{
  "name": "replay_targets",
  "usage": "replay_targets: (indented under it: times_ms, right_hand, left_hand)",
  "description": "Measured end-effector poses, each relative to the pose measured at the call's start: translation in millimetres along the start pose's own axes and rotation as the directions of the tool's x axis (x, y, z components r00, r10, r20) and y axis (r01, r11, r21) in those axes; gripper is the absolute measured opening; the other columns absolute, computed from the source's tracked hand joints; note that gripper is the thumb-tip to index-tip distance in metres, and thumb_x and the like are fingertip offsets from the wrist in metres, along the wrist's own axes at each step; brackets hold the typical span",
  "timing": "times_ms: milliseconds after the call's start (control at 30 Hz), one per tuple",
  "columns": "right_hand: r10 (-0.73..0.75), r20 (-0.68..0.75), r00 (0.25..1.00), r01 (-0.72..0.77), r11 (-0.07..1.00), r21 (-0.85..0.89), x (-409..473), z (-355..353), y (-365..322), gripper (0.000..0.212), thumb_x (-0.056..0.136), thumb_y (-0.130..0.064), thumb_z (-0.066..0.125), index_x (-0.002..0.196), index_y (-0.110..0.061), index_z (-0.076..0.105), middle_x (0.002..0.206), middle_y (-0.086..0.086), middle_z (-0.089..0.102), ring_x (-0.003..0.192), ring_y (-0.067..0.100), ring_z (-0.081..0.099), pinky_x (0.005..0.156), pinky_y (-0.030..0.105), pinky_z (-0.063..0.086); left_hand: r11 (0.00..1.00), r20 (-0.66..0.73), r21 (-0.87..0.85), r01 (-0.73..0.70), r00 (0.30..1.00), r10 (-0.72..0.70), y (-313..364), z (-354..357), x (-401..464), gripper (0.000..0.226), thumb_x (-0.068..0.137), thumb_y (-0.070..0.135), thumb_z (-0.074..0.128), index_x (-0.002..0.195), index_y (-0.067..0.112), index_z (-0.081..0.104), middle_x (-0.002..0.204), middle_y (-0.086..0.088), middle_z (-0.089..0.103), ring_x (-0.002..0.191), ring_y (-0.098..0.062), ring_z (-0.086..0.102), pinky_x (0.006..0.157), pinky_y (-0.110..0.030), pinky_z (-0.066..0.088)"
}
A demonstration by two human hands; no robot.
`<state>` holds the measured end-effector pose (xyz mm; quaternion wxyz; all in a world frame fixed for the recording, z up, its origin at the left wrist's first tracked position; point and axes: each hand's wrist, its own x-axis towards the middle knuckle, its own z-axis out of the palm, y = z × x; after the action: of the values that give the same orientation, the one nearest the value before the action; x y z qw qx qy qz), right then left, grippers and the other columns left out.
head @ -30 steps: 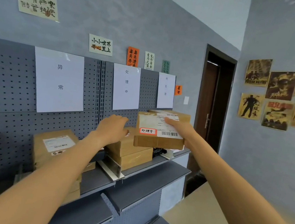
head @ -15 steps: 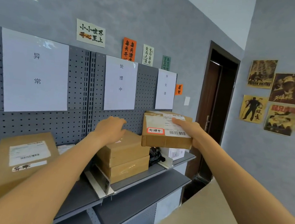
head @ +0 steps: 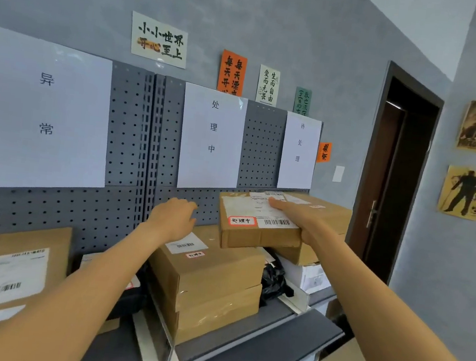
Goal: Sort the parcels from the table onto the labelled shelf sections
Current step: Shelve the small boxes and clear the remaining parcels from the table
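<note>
Near left: boxed parcel (head: pixel 6 275) on shelf (head: pixel 261 328) under 异常 sign (head: pixel 43 107). Centre: two-box stack (head: pixel 207 280) tagged 处理中, below 处理中 sign (head: pixel 212 136). Left hand (head: pixel 171 217) hovering over stack's far edge, fingers loosely bent, gripping nothing. Right hand (head: pixel 298 217) gripping held parcel (head: pixel 258 224), fingers flat on label, thumb hidden beneath; parcel airborne, right of stack top. Risk: one-handed hold slipping, or landing off-centre, overhanging right, toppling onto black bag (head: pixel 275 282).

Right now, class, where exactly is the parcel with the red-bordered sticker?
In the head view, right of centre, the right hand holds the parcel above the stacked boxes, below the middle paper sign.
</note>
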<state>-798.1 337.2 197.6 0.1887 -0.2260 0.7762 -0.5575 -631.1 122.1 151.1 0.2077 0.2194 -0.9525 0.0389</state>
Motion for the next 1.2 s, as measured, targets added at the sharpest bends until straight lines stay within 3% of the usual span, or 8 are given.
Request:
replay_targets:
  times_ms: [67,267,333,467,567,733,933,1200]
  right_hand:
    - [0.017,0.019,1.000,-0.018,0.999,0.029,17.6,4.4,3.7,0.057,0.085,-0.044,0.070,0.132,-0.015,0.053,0.102,0.009,0.073,0.079,0.017,0.070,0.069,0.026,0.059]
    - [0.047,0.137,0.989,-0.053,0.998,0.041,74.9,26.6,18.5,0.064,0.085,-0.043,0.071,0.132,-0.005,0.051,0.107,0.012,0.072,0.103,0.025,0.069,0.091,0.038,0.056]
    - [0.053,0.180,0.982,-0.062,0.997,0.043,94.5,33.8,22.9,0.065,0.085,-0.043,0.071,0.133,-0.004,0.050,0.109,0.013,0.071,0.105,0.026,0.068,0.094,0.040,0.054]
    - [0.061,0.239,0.969,-0.060,0.998,-0.009,129.1,46.1,25.0,0.054,0.086,-0.044,0.069,0.122,-0.006,0.059,0.101,0.010,0.074,0.071,0.016,0.067,0.059,0.023,0.057]
    - [0.053,0.271,0.961,-0.038,0.998,-0.059,153.0,53.7,26.4,0.052,0.086,-0.046,0.068,0.119,-0.007,0.061,0.088,0.005,0.073,0.062,0.011,0.064,0.049,0.019,0.051]
    - [0.027,0.324,0.946,-0.005,0.998,-0.068,187.0,72.3,33.6,0.051,0.087,-0.047,0.066,0.122,-0.011,0.060,0.099,0.006,0.073,0.070,0.012,0.064,0.059,0.019,0.050]
    - [0.029,0.382,0.924,-0.023,1.000,-0.021,215.2,91.1,44.9,0.048,0.087,-0.041,0.069,0.120,-0.007,0.060,0.089,0.005,0.071,0.071,0.014,0.064,0.064,0.024,0.052]
    - [0.054,0.411,0.910,-0.047,0.999,-0.027,238.0,106.4,49.2,0.044,0.086,-0.040,0.070,0.115,-0.007,0.061,0.077,0.002,0.069,0.057,0.010,0.063,0.037,0.016,0.044]
  left_hand:
    - [1.000,0.005,0.005,0.014,1.000,-0.014,-2.5,11.7,7.1,0.036,0.100,0.028,0.041,0.131,0.011,0.052,0.127,-0.007,0.057,0.117,-0.025,0.050,0.089,-0.042,0.049]
    - [0.995,0.054,0.052,0.084,0.995,-0.087,-11.5,43.9,21.4,0.021,0.099,0.028,0.043,0.103,0.011,0.054,0.112,-0.007,0.060,0.100,-0.023,0.053,0.074,-0.037,0.048]
    - [0.990,0.058,0.061,0.124,0.990,-0.128,-13.4,54.9,26.0,0.022,0.099,0.027,0.043,0.107,0.012,0.055,0.111,-0.006,0.060,0.100,-0.022,0.054,0.072,-0.035,0.046]
    - [0.980,0.066,0.074,0.185,0.980,-0.190,-15.0,74.3,37.7,0.023,0.099,0.027,0.042,0.110,0.012,0.055,0.113,-0.006,0.060,0.101,-0.022,0.054,0.069,-0.033,0.044]
    - [0.968,0.068,0.069,0.242,0.967,-0.247,-16.3,85.8,45.8,0.022,0.099,0.028,0.042,0.105,0.012,0.056,0.109,-0.006,0.060,0.098,-0.023,0.055,0.070,-0.034,0.047]
    - [0.947,0.038,0.031,0.319,0.947,-0.320,-14.8,104.1,52.2,0.027,0.100,0.031,0.041,0.099,0.011,0.060,0.104,-0.007,0.061,0.094,-0.024,0.058,0.070,-0.034,0.048]
    - [0.922,0.000,0.005,0.388,0.922,-0.388,-16.7,126.8,47.5,0.031,0.098,0.028,0.040,0.107,0.019,0.068,0.113,-0.004,0.061,0.103,-0.023,0.057,0.080,-0.035,0.048]
    - [0.916,-0.036,0.025,0.401,0.916,-0.401,-16.0,131.5,46.8,0.032,0.098,0.027,0.039,0.115,0.021,0.066,0.115,-0.001,0.060,0.106,-0.022,0.056,0.083,-0.037,0.048]
